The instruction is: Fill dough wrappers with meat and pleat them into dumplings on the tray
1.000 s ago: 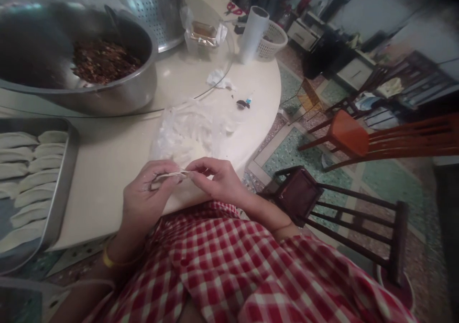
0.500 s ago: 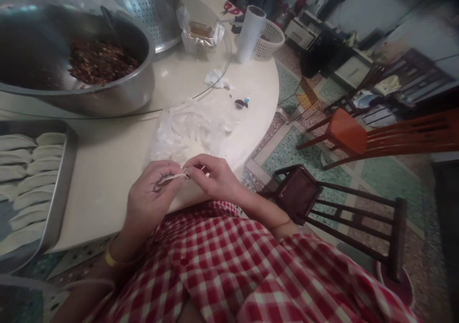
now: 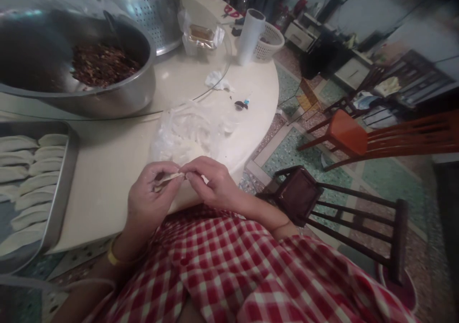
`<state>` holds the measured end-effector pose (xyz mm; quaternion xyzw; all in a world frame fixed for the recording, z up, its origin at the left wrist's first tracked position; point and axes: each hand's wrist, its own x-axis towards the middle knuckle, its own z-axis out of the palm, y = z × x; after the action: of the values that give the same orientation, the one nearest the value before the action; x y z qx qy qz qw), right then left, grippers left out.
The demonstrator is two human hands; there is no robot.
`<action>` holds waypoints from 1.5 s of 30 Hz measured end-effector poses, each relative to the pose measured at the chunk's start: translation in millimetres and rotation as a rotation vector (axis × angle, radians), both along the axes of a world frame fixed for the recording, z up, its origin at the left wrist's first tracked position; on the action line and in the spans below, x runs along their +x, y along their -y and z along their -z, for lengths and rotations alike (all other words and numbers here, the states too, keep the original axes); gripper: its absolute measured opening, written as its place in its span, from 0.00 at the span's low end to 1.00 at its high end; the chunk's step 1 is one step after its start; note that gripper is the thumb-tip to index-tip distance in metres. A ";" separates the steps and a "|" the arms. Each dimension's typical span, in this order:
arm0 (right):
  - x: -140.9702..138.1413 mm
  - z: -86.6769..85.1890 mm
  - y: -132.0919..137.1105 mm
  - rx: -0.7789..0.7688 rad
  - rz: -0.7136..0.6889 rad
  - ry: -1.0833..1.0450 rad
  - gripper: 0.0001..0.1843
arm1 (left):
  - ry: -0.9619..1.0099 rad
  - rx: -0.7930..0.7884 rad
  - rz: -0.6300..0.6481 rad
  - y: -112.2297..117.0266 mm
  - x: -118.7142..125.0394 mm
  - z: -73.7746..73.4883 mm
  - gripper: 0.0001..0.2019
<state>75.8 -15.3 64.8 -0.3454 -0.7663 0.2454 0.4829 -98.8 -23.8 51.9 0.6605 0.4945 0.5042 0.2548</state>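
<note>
A folded dumpling (image 3: pixel 168 177) lies between my two hands above the table's front edge, mostly hidden by fingers. My left hand (image 3: pixel 150 194) cups it, thumb along the near side. The thumb and forefinger of my right hand (image 3: pixel 211 182) pinch its right end. Just beyond them, a clear plastic bag with pale dough wrappers (image 3: pixel 186 129) is spread on the table. On the left, a metal tray (image 3: pixel 68 170) bears rows of folded dumplings (image 3: pixel 34 196). Behind it stands a large steel bowl (image 3: pixel 139 91) with dark chopped filling (image 3: pixel 103 64) and a utensil handle.
A perforated steel pot (image 3: pixel 154 7), a wrapped package (image 3: pixel 201 36), a plastic roll (image 3: pixel 251 36) and a white basket (image 3: pixel 270 40) stand at the back. Crumpled tissue (image 3: pixel 217 80) lies nearer. Chairs (image 3: pixel 297 194) stand right of the round table.
Both hands stay in nearly the same place, the right fingers shifting slightly at the dumpling's right end. The camera view has moved a little.
</note>
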 end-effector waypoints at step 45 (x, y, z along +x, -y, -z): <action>-28.1 5.9 -18.0 -1.326 -0.426 -1.054 0.36 | -0.541 0.332 0.415 -24.5 0.2 -22.5 0.07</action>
<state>47.7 2.6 59.0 -0.2462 -0.1907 0.8536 0.4176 -98.7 0.8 74.4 0.8882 0.3112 0.3226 0.1010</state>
